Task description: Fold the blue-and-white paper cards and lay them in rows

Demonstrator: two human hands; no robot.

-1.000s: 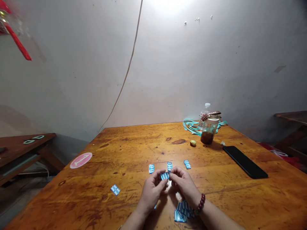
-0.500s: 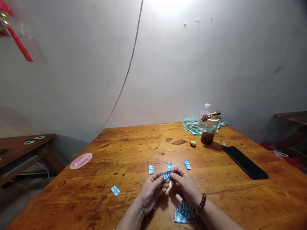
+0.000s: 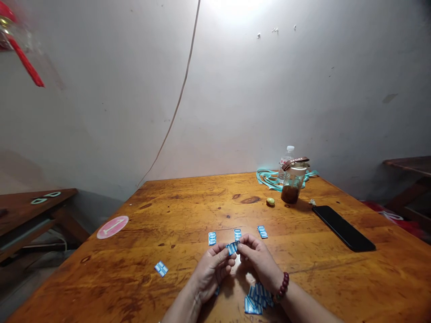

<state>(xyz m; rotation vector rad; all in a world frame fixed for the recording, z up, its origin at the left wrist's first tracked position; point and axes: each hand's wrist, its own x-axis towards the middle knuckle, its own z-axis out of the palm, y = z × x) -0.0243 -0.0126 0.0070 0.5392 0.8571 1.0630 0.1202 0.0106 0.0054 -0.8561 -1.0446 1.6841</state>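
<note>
On my feed, a loose pile of blue-and-white cards (image 3: 257,299) lies nearest, beside the right wrist. Just beyond, above the wooden table (image 3: 182,215), my left hand (image 3: 213,271) and right hand (image 3: 257,256) both pinch a striped piece (image 3: 231,248), perhaps several overlapped cards; it's too small to tell. Past them sit three card groups (image 3: 212,238), then a tumbler (image 3: 291,194) and a clear bottle (image 3: 287,155).

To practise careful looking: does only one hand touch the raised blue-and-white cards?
No, the left hand and the right hand both grip the raised cards.
</note>
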